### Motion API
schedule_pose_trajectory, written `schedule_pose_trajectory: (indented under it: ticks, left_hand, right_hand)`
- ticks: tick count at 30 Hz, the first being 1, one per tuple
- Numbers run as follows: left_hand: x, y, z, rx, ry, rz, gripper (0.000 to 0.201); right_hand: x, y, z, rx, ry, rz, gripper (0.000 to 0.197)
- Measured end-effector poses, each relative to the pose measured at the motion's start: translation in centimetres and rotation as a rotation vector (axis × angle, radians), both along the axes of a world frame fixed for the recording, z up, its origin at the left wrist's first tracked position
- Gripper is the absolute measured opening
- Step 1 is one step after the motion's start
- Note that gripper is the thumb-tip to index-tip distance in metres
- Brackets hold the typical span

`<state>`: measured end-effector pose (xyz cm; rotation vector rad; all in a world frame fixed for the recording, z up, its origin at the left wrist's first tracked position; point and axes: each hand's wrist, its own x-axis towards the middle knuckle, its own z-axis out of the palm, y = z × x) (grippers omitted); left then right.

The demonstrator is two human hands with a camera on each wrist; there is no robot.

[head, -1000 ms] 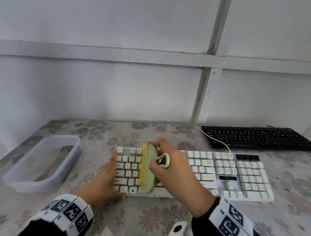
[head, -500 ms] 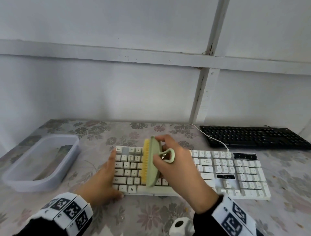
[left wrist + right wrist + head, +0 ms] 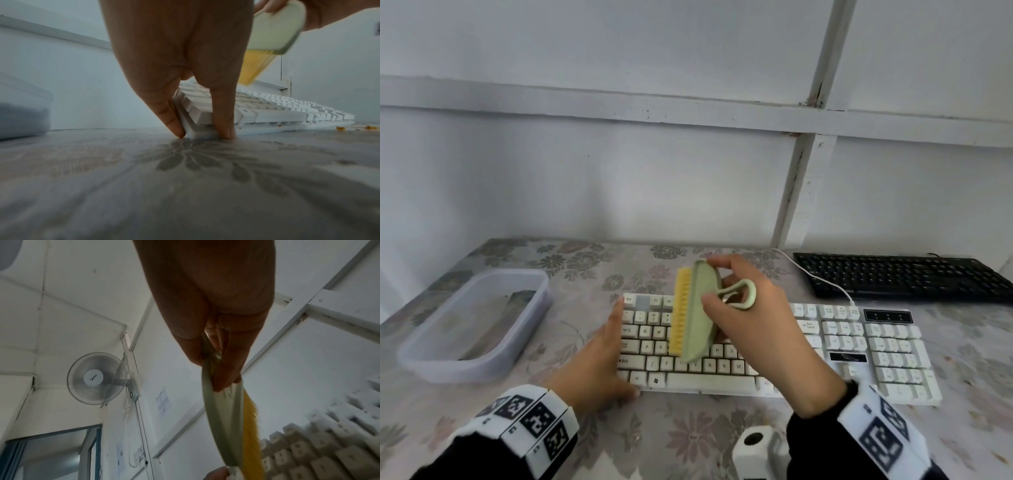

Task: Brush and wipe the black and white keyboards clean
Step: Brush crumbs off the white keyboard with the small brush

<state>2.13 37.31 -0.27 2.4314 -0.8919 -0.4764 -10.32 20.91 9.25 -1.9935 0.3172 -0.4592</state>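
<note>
The white keyboard (image 3: 825, 342) lies across the floral table, crumbs between its keys. My left hand (image 3: 616, 349) braces its near-left corner, with straight fingers along the left end and the thumb against the front edge (image 3: 202, 129). My right hand (image 3: 714, 284) grips a pale green brush (image 3: 697, 318) with yellow bristles, thumb and fingers pinching its back by the loop handle (image 3: 211, 369). The brush (image 3: 275, 32) stands on edge above the letter keys, bristles facing left and off the keys. The black keyboard (image 3: 900, 277) lies at the back right.
A translucent plastic tub (image 3: 472, 325) stands at the left of the table. A white cable (image 3: 822, 279) runs from the white keyboard to the wall. Yellow crumbs (image 3: 337, 128) lie on the cloth along the keyboard's front edge. The wall stands close behind the table.
My right hand has lifted the brush up off the keys and carried it a little right and away from me. The left hand has stayed on the keyboard's corner.
</note>
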Motion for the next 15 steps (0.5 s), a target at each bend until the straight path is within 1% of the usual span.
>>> schedule_pose_trajectory:
  ticks: [3,7,11,13,15]
  left_hand:
    - [0.1,0.0,-0.1,0.017,-0.01,-0.001,0.134]
    - [0.5,0.0,-0.6,-0.002,-0.013,-0.019,0.136]
    - [1.0,0.2,-1.2,-0.077,-0.044,-0.074,0.137]
    - [1.1,0.3,-1.5,-0.092,-0.061,-0.092,0.137]
    - [1.0,0.3,-1.4,-0.071,-0.065,-0.089,0.137]
  right_hand:
    - [1.3,1.0,-0.3,-0.046,-0.011,0.043,0.034]
    - [1.5,2.5,-2.0,-0.11,0.069,0.112,0.027]
    - [-0.3,3.2,-3.3,-0.119,0.149,0.205,0.027]
    - [-1.1,3.2,-3.1,-0.107,0.219,0.248,0.028]
    - [-1.4,3.0,-2.3,-0.058,0.252,0.258,0.028]
